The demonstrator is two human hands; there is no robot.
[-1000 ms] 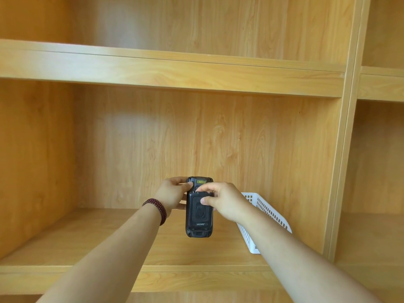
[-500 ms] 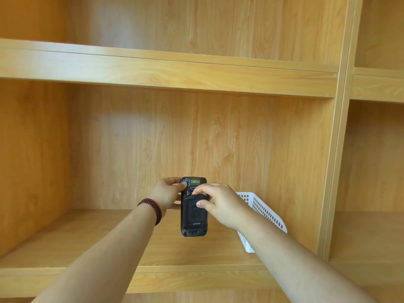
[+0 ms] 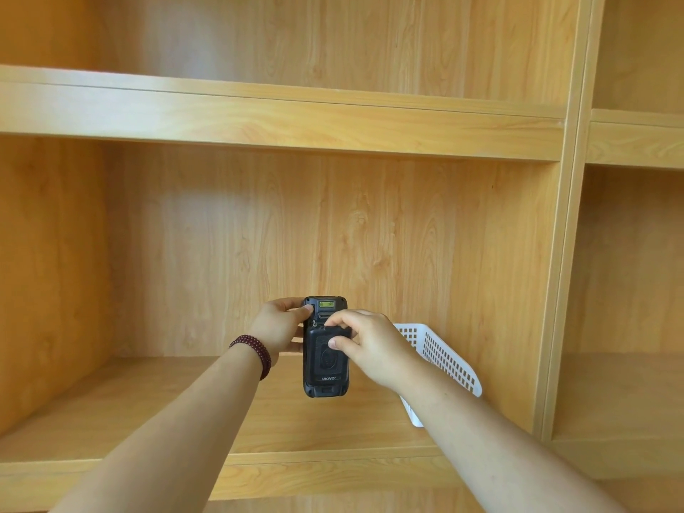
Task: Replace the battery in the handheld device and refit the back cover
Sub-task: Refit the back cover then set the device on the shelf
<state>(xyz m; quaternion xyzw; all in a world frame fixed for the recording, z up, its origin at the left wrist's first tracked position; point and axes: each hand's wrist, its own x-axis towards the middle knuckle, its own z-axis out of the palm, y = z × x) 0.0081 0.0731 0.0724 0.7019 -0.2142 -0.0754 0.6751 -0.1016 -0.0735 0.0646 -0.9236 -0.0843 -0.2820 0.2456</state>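
A black handheld device hangs upright in front of the wooden shelf, its back facing me. My left hand grips its upper left edge, thumb on the top corner. My right hand pinches the top of the black back cover, index finger on its upper edge and thumb pressed on its face. The cover's top edge looks slightly raised from the body. No loose battery is visible.
A white perforated plastic basket stands tilted against the back right corner of the shelf compartment, behind my right forearm. A shelf board runs overhead and an upright divider bounds the right side.
The device and both hands have drifted slightly left. My right index finger has hooked onto the cover's top edge, which now appears a little lifted.
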